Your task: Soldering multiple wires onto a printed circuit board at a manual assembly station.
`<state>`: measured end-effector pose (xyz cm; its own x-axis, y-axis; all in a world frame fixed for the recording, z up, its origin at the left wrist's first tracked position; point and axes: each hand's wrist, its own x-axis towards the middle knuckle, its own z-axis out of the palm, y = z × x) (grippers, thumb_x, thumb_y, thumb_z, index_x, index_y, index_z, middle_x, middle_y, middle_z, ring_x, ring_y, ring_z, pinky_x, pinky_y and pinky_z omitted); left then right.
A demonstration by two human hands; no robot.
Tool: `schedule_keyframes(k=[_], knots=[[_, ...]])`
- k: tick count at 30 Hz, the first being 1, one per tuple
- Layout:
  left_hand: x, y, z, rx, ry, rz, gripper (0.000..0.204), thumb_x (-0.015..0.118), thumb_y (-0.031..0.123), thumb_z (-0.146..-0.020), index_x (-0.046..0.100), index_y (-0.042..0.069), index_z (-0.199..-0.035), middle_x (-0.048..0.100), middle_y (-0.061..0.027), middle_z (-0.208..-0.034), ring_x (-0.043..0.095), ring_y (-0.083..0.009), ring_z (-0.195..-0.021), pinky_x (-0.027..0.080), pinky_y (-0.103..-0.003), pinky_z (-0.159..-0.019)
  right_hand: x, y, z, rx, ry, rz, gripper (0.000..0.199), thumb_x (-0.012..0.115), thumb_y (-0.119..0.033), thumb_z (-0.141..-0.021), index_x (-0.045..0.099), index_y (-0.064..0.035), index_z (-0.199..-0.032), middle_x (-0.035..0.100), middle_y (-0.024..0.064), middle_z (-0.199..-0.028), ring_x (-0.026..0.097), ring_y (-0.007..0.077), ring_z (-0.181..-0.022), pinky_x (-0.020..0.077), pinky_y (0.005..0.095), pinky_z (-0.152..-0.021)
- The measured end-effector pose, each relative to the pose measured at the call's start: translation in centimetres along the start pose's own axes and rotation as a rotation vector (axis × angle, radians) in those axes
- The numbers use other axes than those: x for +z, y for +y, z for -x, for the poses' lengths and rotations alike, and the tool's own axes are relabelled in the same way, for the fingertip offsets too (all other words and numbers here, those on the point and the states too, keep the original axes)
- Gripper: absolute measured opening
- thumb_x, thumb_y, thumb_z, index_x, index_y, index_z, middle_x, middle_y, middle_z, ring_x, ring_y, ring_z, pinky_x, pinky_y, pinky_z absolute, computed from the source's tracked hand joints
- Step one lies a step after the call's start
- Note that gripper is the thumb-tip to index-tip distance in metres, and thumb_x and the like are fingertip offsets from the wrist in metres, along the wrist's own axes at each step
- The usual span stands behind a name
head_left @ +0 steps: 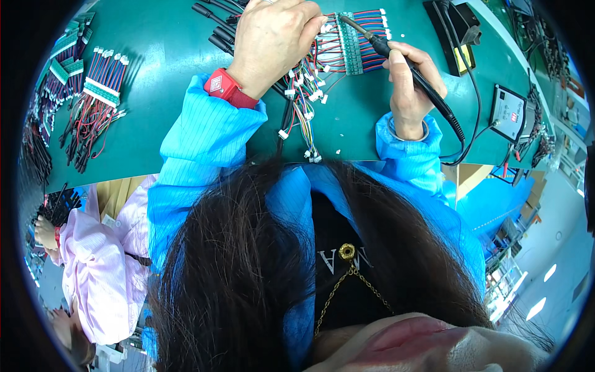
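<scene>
My right hand (412,80) grips a black soldering iron (427,90) like a pen, and its metal tip reaches the upper end of a green circuit board strip (351,46). Rows of red, blue and black wires with white connectors run out from the strip. Just left of it, my left hand (273,43) is closed, its thumb pointing toward the strip; what its fingers hold is hidden. Loose multicoloured wires with white plugs (307,93) hang below that hand. Black cables with thick ends (220,37) lie to its left.
Finished-looking wired boards (102,92) lie on the green table (167,37) at left, beside a larger pile (62,68). A black soldering stand (455,37) is at the back right, near a grey box-shaped device (509,115). A person in a pink sleeve (102,279) works at lower left.
</scene>
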<state>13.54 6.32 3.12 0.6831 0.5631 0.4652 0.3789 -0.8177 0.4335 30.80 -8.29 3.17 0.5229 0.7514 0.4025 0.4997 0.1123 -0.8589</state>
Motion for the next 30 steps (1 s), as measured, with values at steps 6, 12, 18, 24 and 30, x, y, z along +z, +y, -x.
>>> schedule_keyframes(k=[6,12,18,24,30], knots=[[-0.03,-0.02,-0.03,0.003,0.001,0.000,0.012,0.068,0.016,-0.085,0.066,0.006,-0.079,0.064,-0.0103,-0.078,0.062,-0.0293,-0.079,0.047,-0.040,-0.079,0.03,-0.04,0.06,-0.003,0.010,0.008,0.011,0.071,0.000,-0.085,0.075,0.0029,-0.094,0.073,0.0086,-0.081,0.063,0.0091,-0.066,0.0484,0.0220,-0.059],[-0.01,-0.01,-0.03,0.013,0.011,-0.002,0.012,0.068,0.016,-0.086,0.066,0.006,-0.079,0.064,-0.0101,-0.078,0.062,-0.0290,-0.080,0.047,-0.040,-0.079,0.08,-0.15,-0.01,0.011,-0.005,0.003,0.010,0.072,0.000,-0.085,0.075,0.0034,-0.094,0.073,0.0090,-0.082,0.063,0.0091,-0.066,0.0486,0.0218,-0.059],[0.11,-0.11,0.01,0.013,0.009,-0.009,0.013,0.068,0.016,-0.086,0.066,0.005,-0.080,0.064,-0.0102,-0.079,0.062,-0.0290,-0.081,0.047,-0.040,-0.080,0.06,-0.10,-0.02,0.001,-0.019,0.020,0.010,0.072,-0.001,-0.085,0.075,0.0035,-0.094,0.073,0.0092,-0.081,0.064,0.0095,-0.066,0.0488,0.0220,-0.059],[0.13,0.04,0.06,0.015,0.006,-0.017,0.014,0.068,0.017,-0.087,0.066,0.005,-0.080,0.064,-0.0103,-0.079,0.061,-0.0292,-0.081,0.046,-0.040,-0.080,0.11,0.10,0.04,-0.024,-0.020,0.023,0.010,0.072,0.000,-0.084,0.075,0.0028,-0.094,0.073,0.0095,-0.081,0.064,0.0100,-0.066,0.0488,0.0222,-0.059],[0.22,-0.10,0.04,-0.003,-0.014,-0.023,0.015,0.067,0.018,-0.088,0.066,0.005,-0.080,0.064,-0.0104,-0.079,0.061,-0.0293,-0.081,0.046,-0.040,-0.080,0.13,-0.14,-0.02,0.013,-0.017,0.035,0.010,0.072,0.000,-0.084,0.075,0.0027,-0.093,0.073,0.0091,-0.080,0.064,0.0095,-0.065,0.0485,0.0219,-0.059]])
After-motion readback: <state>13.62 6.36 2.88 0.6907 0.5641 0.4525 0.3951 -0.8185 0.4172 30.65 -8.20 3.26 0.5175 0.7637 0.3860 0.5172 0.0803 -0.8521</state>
